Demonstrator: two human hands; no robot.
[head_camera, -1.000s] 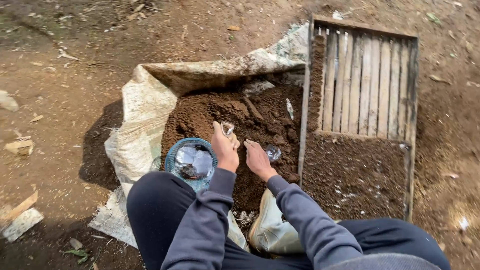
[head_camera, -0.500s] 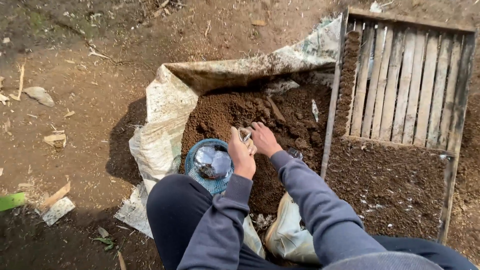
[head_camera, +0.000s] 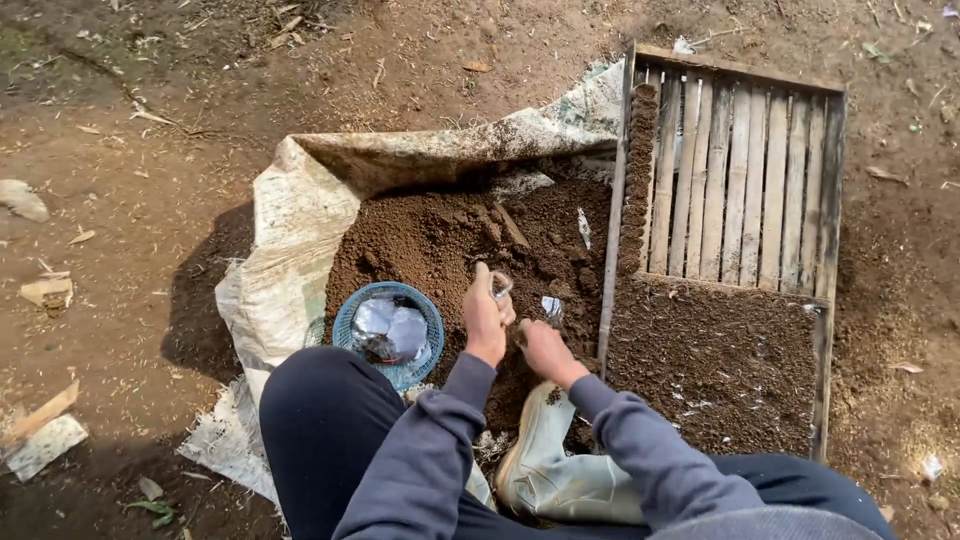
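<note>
I crouch over a heap of dark soil (head_camera: 440, 240) on a white woven sack (head_camera: 285, 260). My left hand (head_camera: 485, 315) holds a small clear plastic bag (head_camera: 500, 285) by its open mouth, just above the soil. My right hand (head_camera: 540, 345) is beside it, fingers curled and dirty with soil, touching the heap near a scrap of clear plastic (head_camera: 551, 306). A small blue mesh basket (head_camera: 345, 325) with crumpled clear plastic bags (head_camera: 390, 328) inside sits left of my left hand.
A wooden slatted tray (head_camera: 740, 180) lies to the right, its near part packed with soil-filled bags (head_camera: 720, 360) and one column along its left side. My pale rubber boot (head_camera: 550, 470) is under my arms. Bare ground with litter surrounds the sack.
Both hands stayed together at the soil heap near the basket; the left now lifts a small clear bag at its fingertips. The camera view shifted.
</note>
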